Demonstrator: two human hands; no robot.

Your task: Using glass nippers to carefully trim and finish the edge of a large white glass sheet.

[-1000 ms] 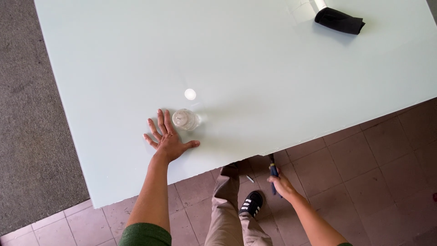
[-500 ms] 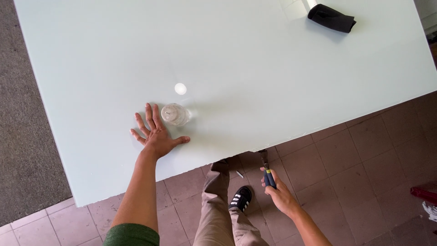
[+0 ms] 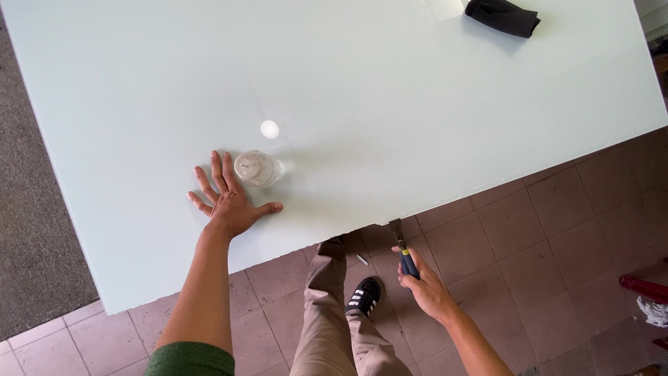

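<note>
My left hand (image 3: 229, 202) lies flat with spread fingers on a large pale glass tabletop (image 3: 362, 83), just left of a small clear plastic bottle (image 3: 256, 168) that stands on the glass. My right hand (image 3: 426, 287) is below the table's near edge, gripping a scraper (image 3: 403, 249) with a blue and yellow handle. Its metal blade points up and meets the glass edge.
A black folded cloth (image 3: 502, 15) lies at the far right of the tabletop. A bright light spot (image 3: 269, 129) reflects near the bottle. Brown floor tiles (image 3: 543, 237) and my leg and black shoe (image 3: 364, 295) are below. A red object (image 3: 643, 287) sits at the right edge.
My right hand has brought the scraper up from lower down until its blade meets the table edge. My left hand stays flat beside the bottle.
</note>
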